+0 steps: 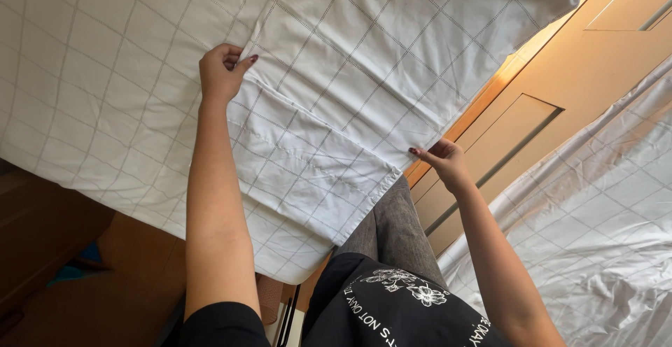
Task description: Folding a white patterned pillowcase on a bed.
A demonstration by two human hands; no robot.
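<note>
In the head view, a white checked sheet (pixel 336 95) is held up by 2 hands. The left hand (pixel 222 73) is closed on a fold of it near the middle; the right hand (pixel 442 159) is pinched on its lower edge. Behind the sheet a wooden wardrobe (pixel 560 88) is seen, and another sheet (pixel 595 235) is spread on the bed beside it.

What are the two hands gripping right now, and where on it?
Both hold the white checked sheet. The left hand pinches a fold line further in; the right hand pinches the fold at the sheet's edge.
</note>
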